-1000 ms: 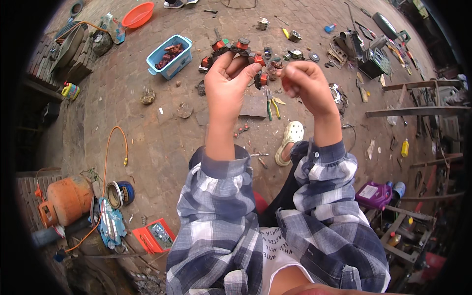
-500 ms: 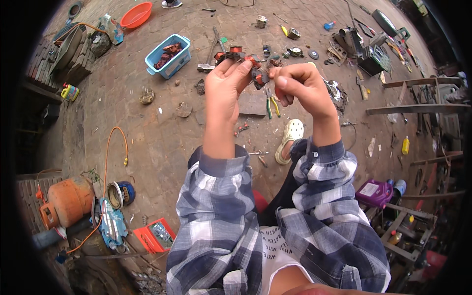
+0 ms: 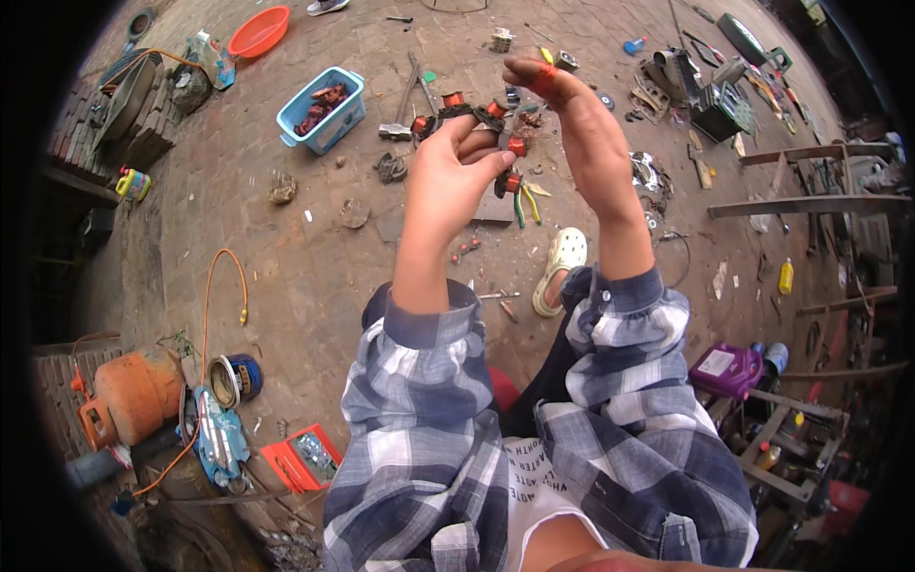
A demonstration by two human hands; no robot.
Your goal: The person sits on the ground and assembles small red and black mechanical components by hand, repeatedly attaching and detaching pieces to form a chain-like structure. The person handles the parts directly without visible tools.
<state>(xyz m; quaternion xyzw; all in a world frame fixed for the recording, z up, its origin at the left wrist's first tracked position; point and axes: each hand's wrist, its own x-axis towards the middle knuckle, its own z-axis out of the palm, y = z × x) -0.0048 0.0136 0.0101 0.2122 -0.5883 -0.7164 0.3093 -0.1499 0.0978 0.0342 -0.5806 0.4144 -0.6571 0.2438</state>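
Note:
My left hand (image 3: 457, 172) is closed round a curved chain of motor stator segments (image 3: 491, 116), black cores wound with orange-red copper coils. Its loose end hangs below my thumb. To the right and a little higher, my right hand (image 3: 586, 129) is raised, fingers bent over and pressed together. A bright tuft of copper wire (image 3: 546, 80) shows at those fingers, apart from the chain. Below the chain lie pliers (image 3: 527, 204) with green and yellow handles, beside a flat dark block (image 3: 493, 212). A hammer (image 3: 395, 131) lies left of the chain.
A blue tub (image 3: 329, 110) with copper-coloured scrap stands ahead left, an orange basin (image 3: 258, 32) beyond it. Motor parts (image 3: 648, 172) and tools litter the right side, near a metal frame (image 3: 810, 208). An orange gas cylinder (image 3: 141, 386) lies at left. My pale clog (image 3: 568, 250) is below.
My right hand has moved up and away from the stator chain, with copper wire now showing at its fingers. My left hand has turned slightly, and more of the chain shows.

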